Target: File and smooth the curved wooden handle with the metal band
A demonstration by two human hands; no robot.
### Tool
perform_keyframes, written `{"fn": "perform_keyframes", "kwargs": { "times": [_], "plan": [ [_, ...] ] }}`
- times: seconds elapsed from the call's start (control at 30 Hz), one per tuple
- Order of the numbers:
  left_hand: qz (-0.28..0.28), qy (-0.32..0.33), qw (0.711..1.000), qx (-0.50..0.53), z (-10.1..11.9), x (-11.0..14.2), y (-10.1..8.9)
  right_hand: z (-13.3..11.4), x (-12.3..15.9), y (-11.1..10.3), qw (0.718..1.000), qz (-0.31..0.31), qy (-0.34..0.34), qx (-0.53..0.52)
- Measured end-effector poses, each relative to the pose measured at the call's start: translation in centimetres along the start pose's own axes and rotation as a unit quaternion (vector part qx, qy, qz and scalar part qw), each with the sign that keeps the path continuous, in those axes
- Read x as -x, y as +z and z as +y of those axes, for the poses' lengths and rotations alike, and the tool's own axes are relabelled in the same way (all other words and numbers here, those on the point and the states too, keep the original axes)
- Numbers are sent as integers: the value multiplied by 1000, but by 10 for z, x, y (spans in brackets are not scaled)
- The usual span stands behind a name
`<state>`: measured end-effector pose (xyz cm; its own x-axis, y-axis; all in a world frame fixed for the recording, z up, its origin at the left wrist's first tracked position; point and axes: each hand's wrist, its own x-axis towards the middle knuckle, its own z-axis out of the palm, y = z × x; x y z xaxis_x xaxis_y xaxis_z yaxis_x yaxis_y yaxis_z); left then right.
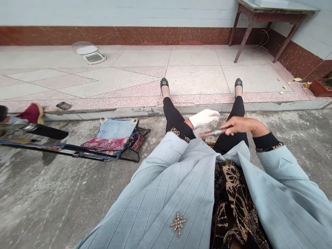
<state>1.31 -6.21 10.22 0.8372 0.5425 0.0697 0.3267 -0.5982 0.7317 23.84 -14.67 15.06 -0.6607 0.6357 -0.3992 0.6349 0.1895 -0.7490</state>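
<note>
Tool (211,133), held in our right hand just past mid-view toward 3 o'clock, above our lap; silvery binding near the grip, far end reddish and blurred, pointing toward 9 o'clock. Its kind we cannot tell.

Clock counted from mid-view, largest to smallest:

Ground (90,186), grey, rough, 6 to 9 o'clock.

Wall (129,14), pale, with red-brown lower band, 12 o'clock.

Walkway (194,79), tiled, raised, at the foot of the wall.

Table (255,15), dark red legs, 2 o'clock.

Lounger (116,129), dark frame, blue and floral cloth, 9 o'clock.

Coat (155,200), light blue, pinstriped, worn by us, 6 o'clock.

Trousers (172,112), black, legs apart.

Top (233,193), black with gold pattern, 5 o'clock.

Stool (89,50), white seat, 10 o'clock, on the walkway.

Planter (321,87), reddish, near 3 o'clock.

Left hand (203,118), ours, white-gloved: fingers extended and together, pinching nothing that shows; near the far end of the tool, a little toward 12 o'clock from it.

Right hand (237,125), ours, bare: fingers curled round the grip.

Foot (32,113), another person's, maroon shoe, 9 o'clock.

Shoes (164,83), our pair, black, on the walkway edge, 12 and 2 o'clock.

Brooch (178,224), star-shaped, on our coat, 6 o'clock.
</note>
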Motion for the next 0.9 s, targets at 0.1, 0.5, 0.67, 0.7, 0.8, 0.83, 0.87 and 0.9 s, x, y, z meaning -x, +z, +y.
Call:
{"fn": "perform_keyframes", "kwargs": {
  "times": [0.1,0.5,0.67,0.7,0.8,0.83,0.87,0.9],
  "plan": [
    [-4,-12,999,31,-6,5,22,1,14,-9,972,228,3,-51],
    [-55,-2,998,-44,5,20,18,35,-14,-13,874,367,235,216],
    [23,-12,997,-71,-3,14,-9,29,-12,-6,933,157,206,251],
    [39,-10,998,-52,-7,12,-11,25,-8,-5,960,97,161,206],
    [67,-5,997,39,-19,7,-5,14,4,-6,1000,20,17,6],
    [71,-14,995,64,-22,7,0,11,6,-7,997,58,-12,-47],
    [71,-27,993,85,-23,7,6,9,8,-9,989,121,-26,-80],
    [63,-41,992,100,-24,7,13,7,8,-12,977,190,-27,-91]
  ]
}}
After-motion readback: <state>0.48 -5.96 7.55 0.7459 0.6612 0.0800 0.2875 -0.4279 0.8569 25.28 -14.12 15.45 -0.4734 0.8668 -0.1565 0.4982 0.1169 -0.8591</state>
